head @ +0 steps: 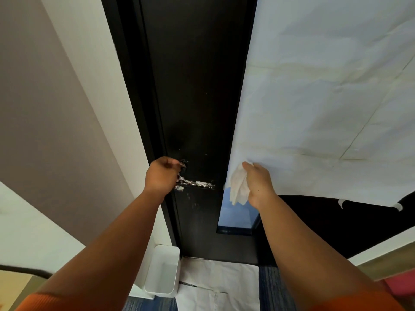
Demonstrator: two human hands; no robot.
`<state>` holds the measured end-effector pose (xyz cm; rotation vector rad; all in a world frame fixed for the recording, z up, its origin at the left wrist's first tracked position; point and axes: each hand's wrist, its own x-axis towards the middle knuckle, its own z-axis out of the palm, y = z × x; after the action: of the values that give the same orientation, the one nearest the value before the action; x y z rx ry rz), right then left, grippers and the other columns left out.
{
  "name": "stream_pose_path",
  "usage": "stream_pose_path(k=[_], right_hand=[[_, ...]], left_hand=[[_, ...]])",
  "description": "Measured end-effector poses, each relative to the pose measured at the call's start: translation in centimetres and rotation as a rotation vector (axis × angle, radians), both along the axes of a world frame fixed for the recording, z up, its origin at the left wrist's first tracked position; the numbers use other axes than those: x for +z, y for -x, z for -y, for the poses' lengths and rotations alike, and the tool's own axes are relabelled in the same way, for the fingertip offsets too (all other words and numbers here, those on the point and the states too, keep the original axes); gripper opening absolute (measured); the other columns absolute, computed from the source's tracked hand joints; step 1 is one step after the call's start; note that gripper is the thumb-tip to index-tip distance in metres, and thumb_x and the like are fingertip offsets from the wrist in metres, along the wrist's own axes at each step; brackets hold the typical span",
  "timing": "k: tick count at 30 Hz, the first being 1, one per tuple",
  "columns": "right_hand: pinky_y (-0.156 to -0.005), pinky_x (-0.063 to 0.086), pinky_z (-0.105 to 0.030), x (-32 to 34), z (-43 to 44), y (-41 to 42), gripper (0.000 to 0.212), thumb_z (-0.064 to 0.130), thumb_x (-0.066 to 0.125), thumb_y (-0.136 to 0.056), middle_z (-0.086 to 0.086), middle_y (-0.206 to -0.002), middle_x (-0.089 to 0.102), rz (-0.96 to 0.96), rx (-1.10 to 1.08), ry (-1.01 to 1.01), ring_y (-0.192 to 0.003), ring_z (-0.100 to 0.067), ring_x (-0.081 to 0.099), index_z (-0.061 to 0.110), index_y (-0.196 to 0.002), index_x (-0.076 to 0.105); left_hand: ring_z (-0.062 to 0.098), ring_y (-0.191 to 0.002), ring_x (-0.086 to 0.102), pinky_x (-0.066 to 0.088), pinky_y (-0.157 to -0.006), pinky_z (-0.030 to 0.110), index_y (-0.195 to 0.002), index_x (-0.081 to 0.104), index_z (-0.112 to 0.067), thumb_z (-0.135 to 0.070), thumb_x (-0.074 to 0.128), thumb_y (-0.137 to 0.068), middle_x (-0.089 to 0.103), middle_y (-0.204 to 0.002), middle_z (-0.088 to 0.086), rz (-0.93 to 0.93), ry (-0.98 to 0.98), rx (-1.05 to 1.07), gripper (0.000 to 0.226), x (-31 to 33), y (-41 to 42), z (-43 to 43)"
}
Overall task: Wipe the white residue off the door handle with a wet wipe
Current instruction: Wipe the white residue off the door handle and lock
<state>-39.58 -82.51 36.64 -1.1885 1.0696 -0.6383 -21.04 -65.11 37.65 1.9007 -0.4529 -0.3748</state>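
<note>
A black door (197, 86) fills the middle of the head view. Its lever handle (197, 184) juts out horizontally and is smeared with white residue. More white flecks spot the door just below it. My left hand (161, 175) is at the handle's base, fingers curled round the small knob above the lever. My right hand (258, 182) is to the right of the handle, apart from it, and grips a crumpled white wet wipe (239, 187) that hangs down from its fingers.
White paper (325, 97) covers the door's glass panel on the right; a blue strip of glass (238, 217) shows below it. A white bin (162, 270) stands on the floor at the door's left foot. Paper sheets (215, 286) lie on the blue carpet.
</note>
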Motion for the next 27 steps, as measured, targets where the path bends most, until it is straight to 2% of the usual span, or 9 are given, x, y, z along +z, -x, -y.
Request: stream_pose_path(k=[3, 6, 11, 14, 16, 20, 23, 25, 27], right_hand=[[-0.101, 0.049, -0.048, -1.4, -0.9, -1.1, 0.034, 0.036, 0.056, -0.099, -0.01, -0.118, 0.066, -0.047, 0.075, -0.01, -0.106, -0.029, 0.062, 0.014, -0.124, 0.063], [-0.102, 0.047, -0.046, -2.4, -2.3, -2.3, 0.037, 0.038, 0.056, -0.099, -0.009, -0.119, 0.064, -0.073, 0.139, -0.072, -0.109, -0.028, 0.059, 0.015, -0.128, 0.061], [-0.079, 0.052, -0.037, -3.4, -3.9, -3.7, 0.018, 0.02, 0.056, -0.098, -0.014, -0.093, 0.064, 0.053, 0.153, -0.249, -0.088, -0.026, 0.062, 0.006, -0.094, 0.066], [-0.089, 0.054, -0.042, -4.0, -4.3, -4.4, 0.016, 0.016, 0.059, -0.094, -0.018, -0.096, 0.065, -0.01, 0.187, -0.206, -0.091, -0.028, 0.063, 0.003, -0.093, 0.068], [-0.086, 0.053, -0.044, -4.3, -4.5, -4.8, 0.021, 0.02, 0.063, -0.087, -0.026, -0.1, 0.068, -0.077, 0.231, -0.16, -0.091, -0.032, 0.064, 0.001, -0.091, 0.071], [-0.096, 0.053, -0.05, -4.9, -4.8, -5.1, 0.018, 0.025, 0.069, -0.092, -0.014, -0.097, 0.071, -0.049, 0.269, -0.111, -0.1, -0.032, 0.068, 0.022, -0.076, 0.077], [-0.095, 0.054, -0.044, -5.2, -4.8, -5.0, 0.008, 0.022, 0.067, -0.095, -0.006, -0.1, 0.071, -0.032, 0.264, -0.058, -0.099, -0.027, 0.067, 0.023, -0.097, 0.075], [-0.089, 0.054, -0.038, -5.5, -4.9, -4.6, 0.021, 0.022, 0.066, -0.096, 0.0, -0.101, 0.07, -0.073, 0.261, 0.051, -0.095, -0.02, 0.065, 0.017, -0.115, 0.073], [-0.085, 0.054, -0.032, -6.2, -5.1, -4.0, 0.025, 0.023, 0.067, -0.095, 0.008, -0.1, 0.07, -0.084, 0.254, 0.177, -0.097, -0.016, 0.066, 0.018, -0.119, 0.073]], left_hand=[[0.012, -0.086, 0.066, 0.046, -0.067, 0.019, -0.102, 0.071, -0.021, -0.017, 0.066, -0.096, 0.07, -0.091, -0.009, 0.017, -0.047, 0.005, 0.009, -1.0, -0.5, -0.6], [0.016, -0.09, 0.066, 0.048, -0.078, 0.024, -0.106, 0.071, -0.02, -0.02, 0.071, -0.094, 0.067, -0.09, -0.013, 0.029, -0.084, 0.016, 0.013, -1.9, -0.8, -1.1], [0.019, -0.101, 0.065, 0.053, -0.096, 0.034, -0.116, 0.067, -0.022, -0.02, 0.07, -0.093, 0.069, -0.107, -0.005, 0.01, -0.147, 0.015, 0.023, -3.0, -1.5, -2.0], [0.02, -0.1, 0.066, 0.052, -0.093, 0.032, -0.119, 0.066, -0.022, -0.02, 0.07, -0.093, 0.07, -0.107, -0.003, 0.0, -0.167, 0.012, 0.026, -3.5, -1.7, -2.4], [0.022, -0.098, 0.066, 0.052, -0.091, 0.031, -0.12, 0.066, -0.021, -0.019, 0.069, -0.093, 0.071, -0.104, -0.001, -0.009, -0.18, 0.01, 0.027, -3.7, -1.7, -2.6], [0.022, -0.092, 0.069, 0.056, -0.087, 0.033, -0.119, 0.068, -0.024, -0.022, 0.067, -0.093, 0.073, -0.103, 0.002, -0.027, -0.208, 0.005, 0.027, -4.1, -1.7, -2.8], [0.027, -0.093, 0.07, 0.057, -0.087, 0.035, -0.118, 0.069, -0.023, -0.022, 0.067, -0.092, 0.073, -0.1, 0.004, -0.051, -0.205, 0.016, 0.026, -4.4, -1.8, -2.8], [0.028, -0.095, 0.07, 0.057, -0.089, 0.036, -0.119, 0.07, -0.023, -0.022, 0.068, -0.092, 0.073, -0.101, 0.004, -0.06, -0.205, 0.018, 0.027, -4.6, -1.8, -2.7], [0.027, -0.098, 0.069, 0.056, -0.093, 0.037, -0.121, 0.071, -0.022, -0.023, 0.068, -0.092, 0.073, -0.105, 0.004, -0.069, -0.197, 0.026, 0.029, -4.7, -1.7, -2.6]])
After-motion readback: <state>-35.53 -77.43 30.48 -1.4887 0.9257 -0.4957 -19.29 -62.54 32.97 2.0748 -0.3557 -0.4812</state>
